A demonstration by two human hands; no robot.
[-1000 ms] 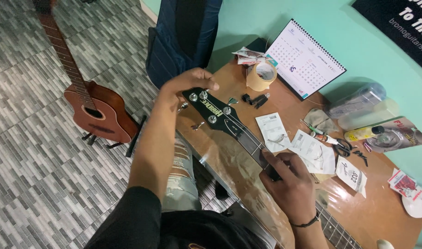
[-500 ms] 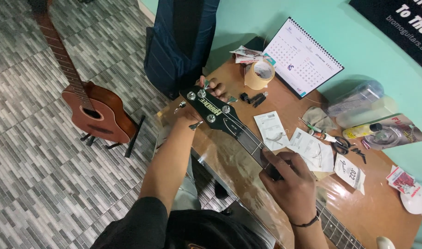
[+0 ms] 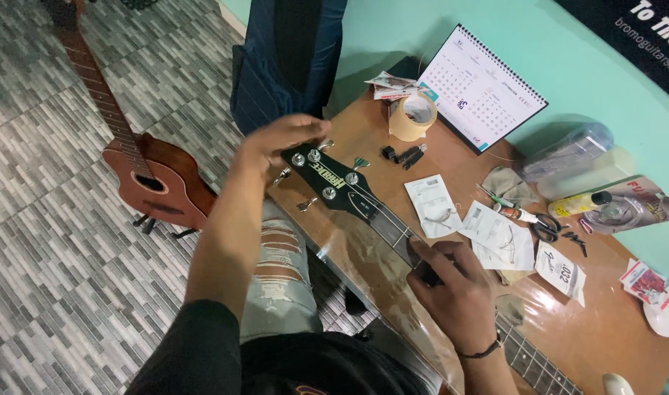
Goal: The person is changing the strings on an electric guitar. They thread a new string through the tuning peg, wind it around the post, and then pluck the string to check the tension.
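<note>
Swung over the headstock (image 3: 327,178), left hand (image 3: 279,139) hides its tip.

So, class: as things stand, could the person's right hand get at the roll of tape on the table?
Probably yes. The right hand rests on the guitar neck, and the roll of tape stands in the open beyond the headstock, with only flat paper packets lying between.

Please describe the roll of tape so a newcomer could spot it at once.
Start at the white spiral-bound desk calendar leaning on the green wall. Just left of its lower corner, on the brown wooden table, stands the tan roll of packing tape, the only ring-shaped thing there.
</note>
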